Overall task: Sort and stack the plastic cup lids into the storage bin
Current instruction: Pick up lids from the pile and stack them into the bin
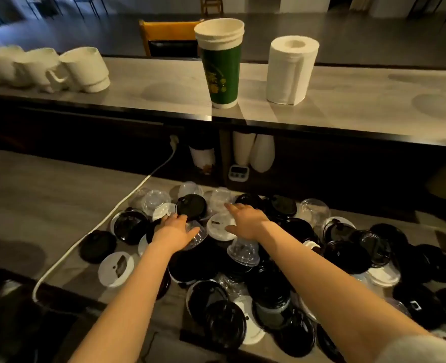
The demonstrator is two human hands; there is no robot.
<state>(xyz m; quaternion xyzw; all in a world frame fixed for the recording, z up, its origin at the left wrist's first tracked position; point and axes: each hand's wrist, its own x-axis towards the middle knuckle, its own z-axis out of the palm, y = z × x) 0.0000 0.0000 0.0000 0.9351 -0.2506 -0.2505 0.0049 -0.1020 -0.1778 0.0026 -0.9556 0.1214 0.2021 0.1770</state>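
Note:
A loose pile of several plastic cup lids (269, 271), black, white and clear, covers the lower counter. Both arms reach over it. My left hand (176, 230) lies palm down on a clear dome lid (199, 235), fingertips touching a black lid (191, 206) behind it. My right hand (245, 220) stretches out with straight fingers above a white flat lid (218, 226), its index finger pointing at a clear lid (220, 199). Neither hand grips anything. No storage bin is visible.
A white power cable (106, 218) runs across the counter's left side. On the raised shelf stand a stack of green paper cups (220, 64), a paper towel roll (289, 70) and white mugs (83, 68). A timer (238, 172) and cup stacks sit under the shelf.

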